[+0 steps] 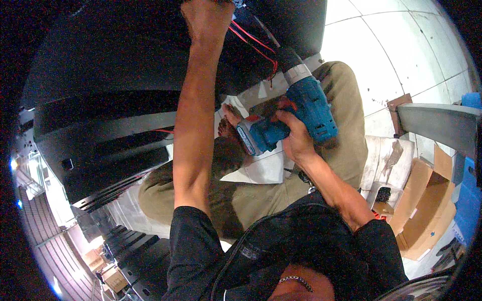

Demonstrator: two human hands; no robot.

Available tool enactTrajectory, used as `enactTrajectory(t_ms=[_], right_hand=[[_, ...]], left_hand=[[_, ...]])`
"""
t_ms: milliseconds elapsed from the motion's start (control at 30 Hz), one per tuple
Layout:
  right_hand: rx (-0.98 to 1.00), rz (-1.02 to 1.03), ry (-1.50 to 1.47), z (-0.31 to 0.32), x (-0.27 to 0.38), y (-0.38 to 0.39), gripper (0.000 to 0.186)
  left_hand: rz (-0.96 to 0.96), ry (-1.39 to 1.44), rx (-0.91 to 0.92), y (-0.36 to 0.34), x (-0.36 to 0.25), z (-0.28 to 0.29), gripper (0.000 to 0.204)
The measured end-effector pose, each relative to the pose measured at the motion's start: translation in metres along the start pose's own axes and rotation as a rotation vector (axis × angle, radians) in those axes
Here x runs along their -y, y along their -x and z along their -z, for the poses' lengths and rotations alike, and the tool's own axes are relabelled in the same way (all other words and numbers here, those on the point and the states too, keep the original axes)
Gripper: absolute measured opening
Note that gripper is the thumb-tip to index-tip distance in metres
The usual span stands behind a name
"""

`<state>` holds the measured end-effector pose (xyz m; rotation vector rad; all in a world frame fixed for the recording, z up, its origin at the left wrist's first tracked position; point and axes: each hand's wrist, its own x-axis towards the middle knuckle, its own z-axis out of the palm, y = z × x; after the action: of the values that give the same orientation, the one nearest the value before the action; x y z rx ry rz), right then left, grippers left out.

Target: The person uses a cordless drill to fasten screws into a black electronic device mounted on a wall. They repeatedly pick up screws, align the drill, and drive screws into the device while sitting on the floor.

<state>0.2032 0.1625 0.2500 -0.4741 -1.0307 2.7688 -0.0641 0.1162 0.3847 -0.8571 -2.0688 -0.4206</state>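
Observation:
My right hand (296, 134) grips the handle of a blue cordless drill (311, 108), its fingers wrapped round near the red trigger. From the drill's chuck a long thin bit (266, 31) reaches up and left to a small shiny fitting (239, 3) at the top edge. Beside that fitting, my left hand (210, 20) is closed against a large black panel (125, 47); its fingertips are cut off by the picture's edge, so what they hold is hidden. Red and black wires (253, 40) hang between my left hand and the drill.
My legs (346, 105) are folded under the drill. To the right stand a grey metal beam (442, 123), an open cardboard box (422, 205) and a small white tray (384, 198) with dark bits. Black ribbed parts (135, 256) lie at the lower left. White tiles (381, 45) cover the floor.

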Motion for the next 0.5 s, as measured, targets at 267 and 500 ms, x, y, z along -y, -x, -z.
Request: enactTrajectory(t_ms=[267, 500], right_hand=[[0.002, -0.026, -0.057, -0.001, 0.004, -0.003, 0.021], [-0.011, -0.042, -0.040, 0.004, -0.002, -0.005, 0.022]], left_hand=[[0.071, -0.018, 0.000, -0.003, -0.006, -0.002, 0.005], [0.034, 0.033, -0.063, -0.004, -0.003, -0.004, 0.003]])
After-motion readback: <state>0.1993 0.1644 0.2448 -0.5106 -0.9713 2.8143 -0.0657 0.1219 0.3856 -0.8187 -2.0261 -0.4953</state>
